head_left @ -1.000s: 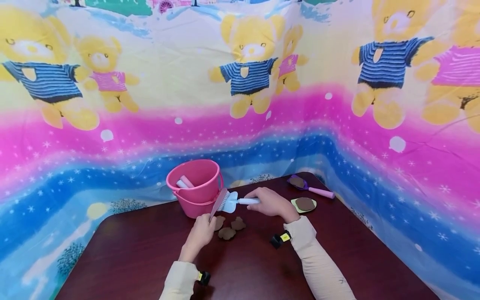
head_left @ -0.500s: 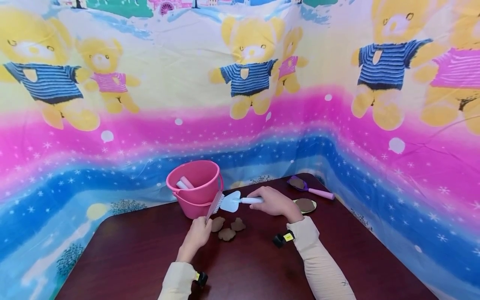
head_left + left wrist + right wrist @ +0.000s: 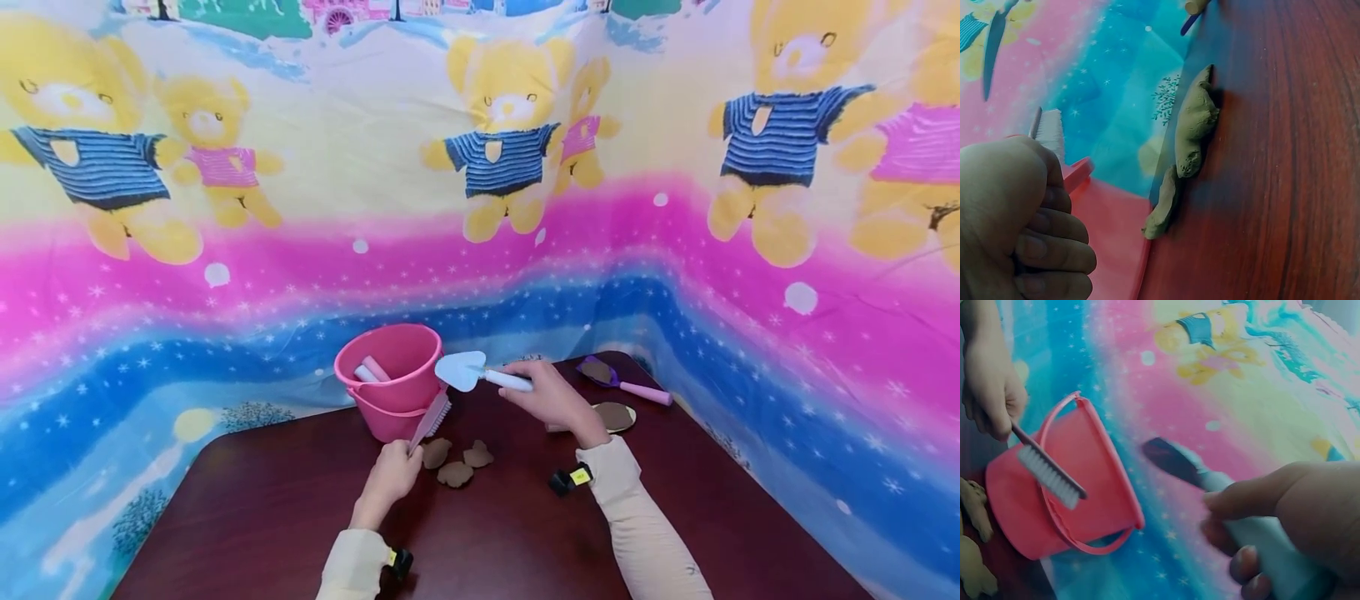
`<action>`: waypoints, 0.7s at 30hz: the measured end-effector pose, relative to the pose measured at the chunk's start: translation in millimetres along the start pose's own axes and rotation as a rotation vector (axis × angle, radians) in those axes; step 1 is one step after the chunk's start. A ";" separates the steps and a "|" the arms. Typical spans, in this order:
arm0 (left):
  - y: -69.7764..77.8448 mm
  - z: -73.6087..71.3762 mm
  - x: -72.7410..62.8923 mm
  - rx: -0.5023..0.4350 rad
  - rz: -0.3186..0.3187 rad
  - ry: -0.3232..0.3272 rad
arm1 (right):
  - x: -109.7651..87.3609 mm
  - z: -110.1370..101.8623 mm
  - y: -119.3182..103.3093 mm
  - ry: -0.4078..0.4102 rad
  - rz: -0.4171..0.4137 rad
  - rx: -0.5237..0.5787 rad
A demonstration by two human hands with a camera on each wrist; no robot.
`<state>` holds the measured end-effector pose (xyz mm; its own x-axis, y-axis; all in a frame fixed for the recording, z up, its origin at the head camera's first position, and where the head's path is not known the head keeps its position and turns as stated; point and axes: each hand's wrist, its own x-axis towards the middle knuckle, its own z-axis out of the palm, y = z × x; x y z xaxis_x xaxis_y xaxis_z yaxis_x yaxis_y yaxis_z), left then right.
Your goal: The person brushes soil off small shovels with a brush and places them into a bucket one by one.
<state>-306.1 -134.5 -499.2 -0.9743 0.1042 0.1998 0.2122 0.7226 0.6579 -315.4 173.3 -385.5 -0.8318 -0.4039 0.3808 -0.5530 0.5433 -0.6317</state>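
My left hand (image 3: pixel 392 475) grips the handle of a brush (image 3: pixel 431 421) with white bristles, held up just in front of a pink bucket (image 3: pixel 390 404). In the right wrist view the brush (image 3: pixel 1050 472) shows its bristles angled downward. My right hand (image 3: pixel 551 396) holds a light blue trowel (image 3: pixel 462 371) by its handle, with the blade raised level with the bucket's rim and apart from the brush. Below the hands lie several brown clay pieces (image 3: pixel 455 475), which the left wrist view shows as lumpy clay (image 3: pixel 1194 128) on the table.
Inside the bucket stand a pink and a white handle (image 3: pixel 370 369). At the back right a purple shovel (image 3: pixel 600 371) with a pink handle bears clay. Nearby a yellowish tool (image 3: pixel 615 417) carries a flat clay disc. Patterned cloth (image 3: pixel 300 333) hangs behind the dark table (image 3: pixel 285 500).
The trowel has come away from the brush bristles and risen up beside the bucket's rim with my right hand. The brush has dipped slightly in my left hand.
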 end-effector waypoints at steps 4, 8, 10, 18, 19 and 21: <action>0.6 1.4 -1.2 -0.010 -0.018 -0.007 | 17.0 11.0 -0.5 0.084 0.001 0.066; 0.6 1.5 0.1 -0.015 -0.008 -0.001 | 44.2 16.9 -6.6 0.122 0.002 0.106; 0.1 1.5 1.0 -0.021 -0.006 -0.005 | 58.0 18.9 -10.4 0.129 0.004 0.093; -2.7 4.9 1.0 -0.021 0.011 -0.023 | 102.7 32.9 -25.0 0.131 0.017 0.039; -2.7 5.3 1.3 -0.019 0.015 -0.019 | 108.5 35.1 -26.9 0.128 0.019 0.030; -3.2 6.2 1.9 -0.018 0.013 -0.015 | 120.0 39.7 -30.8 0.106 0.029 0.025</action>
<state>-309.0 -132.5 -505.4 -0.9724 0.1241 0.1975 0.2262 0.7088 0.6682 -396.3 78.9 -347.2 -0.8488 -0.3071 0.4304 -0.5281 0.5346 -0.6598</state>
